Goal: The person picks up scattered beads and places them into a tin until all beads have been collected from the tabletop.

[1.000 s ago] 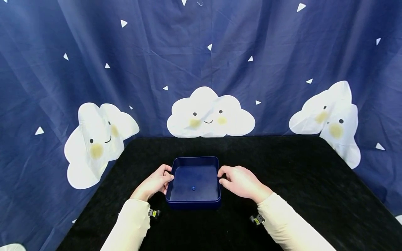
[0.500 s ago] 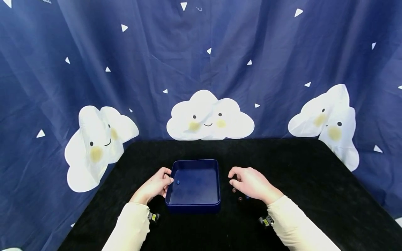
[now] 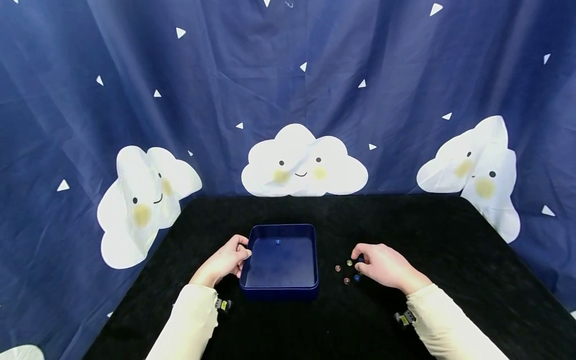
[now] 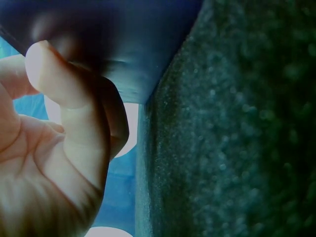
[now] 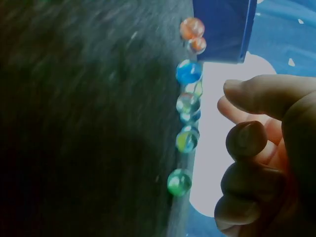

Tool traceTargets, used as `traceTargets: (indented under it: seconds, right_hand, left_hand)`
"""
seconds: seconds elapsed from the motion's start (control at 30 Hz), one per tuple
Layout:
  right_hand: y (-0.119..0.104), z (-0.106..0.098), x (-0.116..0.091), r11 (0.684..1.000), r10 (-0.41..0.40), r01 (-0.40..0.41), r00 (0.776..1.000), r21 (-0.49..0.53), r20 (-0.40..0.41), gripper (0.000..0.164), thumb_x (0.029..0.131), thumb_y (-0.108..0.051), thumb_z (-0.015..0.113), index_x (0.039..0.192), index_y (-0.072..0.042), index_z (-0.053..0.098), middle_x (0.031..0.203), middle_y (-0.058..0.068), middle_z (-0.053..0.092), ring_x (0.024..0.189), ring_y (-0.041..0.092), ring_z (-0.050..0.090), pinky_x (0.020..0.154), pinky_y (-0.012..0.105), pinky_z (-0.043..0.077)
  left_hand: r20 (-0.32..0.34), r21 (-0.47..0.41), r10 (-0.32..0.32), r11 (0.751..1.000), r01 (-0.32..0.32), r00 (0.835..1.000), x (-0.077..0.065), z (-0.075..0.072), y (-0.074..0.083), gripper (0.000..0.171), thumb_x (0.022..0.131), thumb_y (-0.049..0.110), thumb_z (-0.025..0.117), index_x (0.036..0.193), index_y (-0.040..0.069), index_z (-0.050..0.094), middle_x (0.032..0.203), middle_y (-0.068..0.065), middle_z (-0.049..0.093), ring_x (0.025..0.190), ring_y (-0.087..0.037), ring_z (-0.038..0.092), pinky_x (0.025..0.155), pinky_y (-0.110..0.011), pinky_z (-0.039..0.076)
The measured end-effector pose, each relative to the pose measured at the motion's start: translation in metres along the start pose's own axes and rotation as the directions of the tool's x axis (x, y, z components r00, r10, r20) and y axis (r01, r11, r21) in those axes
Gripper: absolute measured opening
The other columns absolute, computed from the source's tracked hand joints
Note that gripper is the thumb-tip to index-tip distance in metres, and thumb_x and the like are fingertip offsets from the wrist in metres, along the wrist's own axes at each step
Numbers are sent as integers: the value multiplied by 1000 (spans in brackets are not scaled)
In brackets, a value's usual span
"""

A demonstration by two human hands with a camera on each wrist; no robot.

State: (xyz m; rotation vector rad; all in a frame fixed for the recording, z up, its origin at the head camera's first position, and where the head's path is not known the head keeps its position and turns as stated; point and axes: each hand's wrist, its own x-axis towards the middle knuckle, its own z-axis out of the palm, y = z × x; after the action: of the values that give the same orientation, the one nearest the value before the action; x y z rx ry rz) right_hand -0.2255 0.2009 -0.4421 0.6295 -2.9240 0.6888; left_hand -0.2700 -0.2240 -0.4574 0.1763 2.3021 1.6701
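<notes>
My left hand holds the left wall of a dark blue square box, thumb at the rim. In the left wrist view its bent fingers meet the box wall. One small blue marble lies inside, near the far wall. My right hand hovers over several glass marbles right of the box, its fingers loosely bent and apart. In the right wrist view an orange marble, a blue marble and a green marble lie on the cloth, apart from the fingertips; no marble shows between them.
A black cloth covers the table. Behind it hangs a dark blue curtain with white clouds and triangles. Each wrist carries a small camera, such as the right wrist's camera.
My right hand has left the box's right side and moved right, over the marbles. The marble in the box rolled left, then to the far wall. My left hand keeps its hold.
</notes>
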Motion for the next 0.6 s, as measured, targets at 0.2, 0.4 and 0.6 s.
traceTargets:
  seconds: [0.2,0.4,0.6]
  right_hand:
    - [11,-2,-3,1000,-8,8,1000,-18,4,23,81,-14,73,101,-23,68,65,-15,47,57,3,44,55,29,40]
    - [19,-1,-1,999,-17,18,1000,-33,14,27,82,-10,73,105,-22,68,64,-15,48,56,4,45,56,29,41]
    - [19,0,2,998,-5,7,999,-55,46,26,83,-10,73,105,-22,68,66,-13,49,58,6,46,57,31,41]
  left_hand:
    - [-2,3,-4,1000,4,1000,2,-2,1,37,95,6,54,128,-3,40,79,-12,48,57,-21,50,49,-32,50]
    - [-3,13,-5,1000,5,1000,2,-2,2,37,95,6,54,129,-3,41,82,-15,50,55,-20,50,49,-32,51]
    - [5,-5,-4,1000,4,1000,2,0,1,38,94,6,53,128,-4,39,81,-15,48,57,-21,49,48,-32,50]
